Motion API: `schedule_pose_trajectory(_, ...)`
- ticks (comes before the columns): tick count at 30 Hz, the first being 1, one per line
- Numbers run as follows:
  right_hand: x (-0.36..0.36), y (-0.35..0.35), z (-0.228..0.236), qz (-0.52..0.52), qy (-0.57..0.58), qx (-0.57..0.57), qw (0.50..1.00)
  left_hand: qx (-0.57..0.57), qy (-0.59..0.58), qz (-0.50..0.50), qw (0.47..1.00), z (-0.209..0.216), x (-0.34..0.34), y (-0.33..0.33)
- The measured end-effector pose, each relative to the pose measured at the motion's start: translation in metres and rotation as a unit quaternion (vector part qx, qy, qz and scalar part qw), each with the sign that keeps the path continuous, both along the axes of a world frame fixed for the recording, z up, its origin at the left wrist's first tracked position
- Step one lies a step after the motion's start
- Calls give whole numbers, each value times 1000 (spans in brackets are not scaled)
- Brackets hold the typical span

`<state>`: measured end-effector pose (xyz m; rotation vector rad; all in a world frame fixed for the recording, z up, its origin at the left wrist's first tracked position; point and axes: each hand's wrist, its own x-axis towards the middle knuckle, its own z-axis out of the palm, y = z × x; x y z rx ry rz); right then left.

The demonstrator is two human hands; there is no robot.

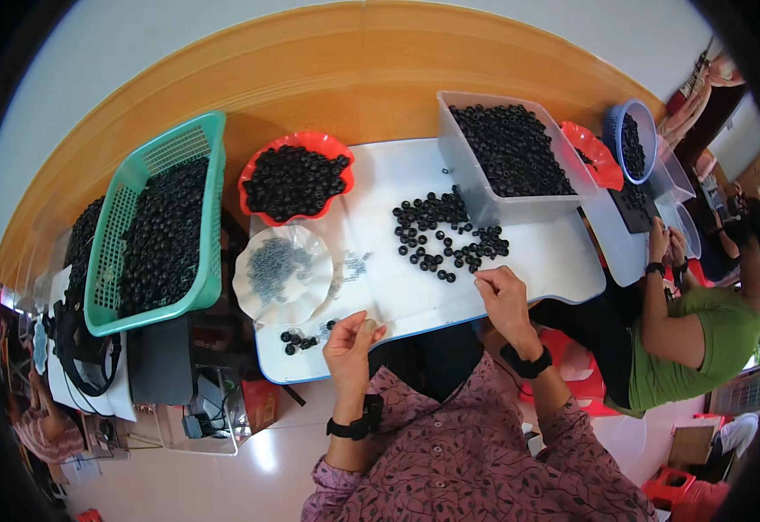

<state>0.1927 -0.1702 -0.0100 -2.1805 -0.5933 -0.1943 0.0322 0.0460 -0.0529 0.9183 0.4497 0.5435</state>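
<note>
My left hand (351, 346) is over the near edge of the white table (371, 300), thumb and fingers pinched together. Whatever is between them is too small to make out. Beside it lies a small group of black round pieces (294, 341). My right hand (505, 300) is also closed in a pinch, its fingertips at the near side of a spread of small black ring-shaped pieces (432, 211); what it holds, if anything, cannot be told. A white wavy-rimmed plate (303, 296) holds many tiny thin grey pieces (277, 268), and more lie loose on the table.
A red wavy bowl (253, 206), a green basket (215, 200) and a clear plastic bin (475, 204) hold black pieces. At right are another red dish (604, 170), a blue basket (649, 165) and a person in green (702, 348) working with both hands.
</note>
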Motion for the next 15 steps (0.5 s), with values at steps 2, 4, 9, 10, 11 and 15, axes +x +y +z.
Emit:
schedule_pose_trajectory(2,3,-2,5,-11,-15,-9,1000,6,7,2,1000,0,0,0)
schedule_pose_trajectory(4,11,-4,5,-22,-31,-18,999,11,14,0,1000,2,1,-1)
schedule_pose_trajectory(9,38,3,6,-17,-79,-13,997,18,27,12,999,2,2,-3)
schedule_pose_trajectory(10,42,8,10,-19,-77,-13,997,19,29,11,999,3,1,-3)
schedule_pose_trajectory(11,46,13,14,0,-127,-43,991,24,27,12,999,5,1,-4)
schedule_pose_trajectory(15,65,31,18,12,-157,-181,971,39,39,23,998,4,2,-5)
